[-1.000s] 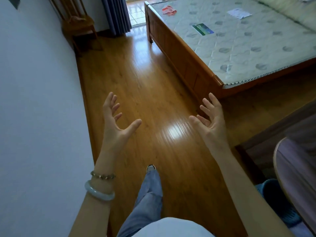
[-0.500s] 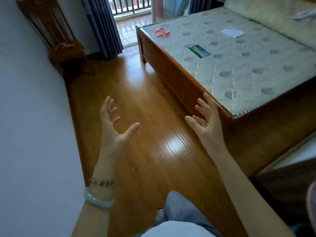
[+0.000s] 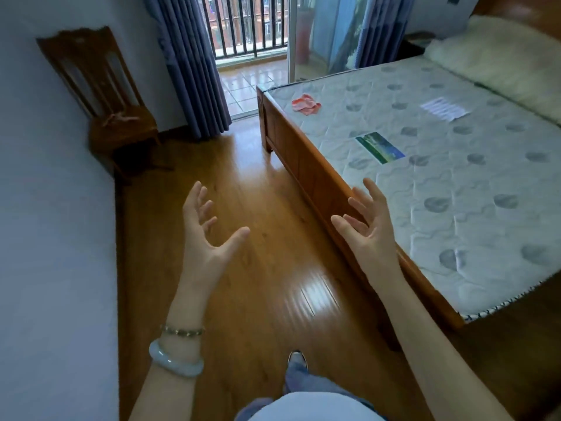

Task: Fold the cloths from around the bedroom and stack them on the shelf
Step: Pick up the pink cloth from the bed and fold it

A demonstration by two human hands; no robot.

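A leg in jeans [image 3: 303,382] steps forward, its shoe [image 3: 297,358] on the wood floor [image 3: 258,183] left of the bed [image 3: 315,177]. Both forearms reach ahead over that floor. The left wrist wears a pale bangle [image 3: 174,360] and, just beyond it, a beaded bracelet [image 3: 182,331]. The left hand [image 3: 206,238] is spread wide, palm turned inward, thumb out, holding nothing, well apart from the bed. The right hand [image 3: 373,235] is also spread, fingers fanned, palm facing the left one, holding nothing. It hangs in front of the bed's wooden side rail, and I cannot tell whether it touches the rail. The bed carries a bare quilted mattress [image 3: 455,208]. Past the right hand, near the bed's left edge, a flat green rectangle [image 3: 380,147] lies on it; card or cloth, I cannot tell. Farther across the bed lies a white striped sheet [image 3: 444,108]. A crumpled red cloth [image 3: 306,104] sits close to the bed's far left corner, well apart from both hands. A pale fleece [image 3: 510,62] covers the bed's right end. Left of the bed, across the floor, a wooden chair [image 3: 103,95] stands against the wall [image 3: 54,238], with a pinkish strip [image 3: 117,119] on its seat. Beyond the bed's far corner, blue curtains [image 3: 194,71] hang beside a balcony doorway with dark bars [image 3: 243,25].
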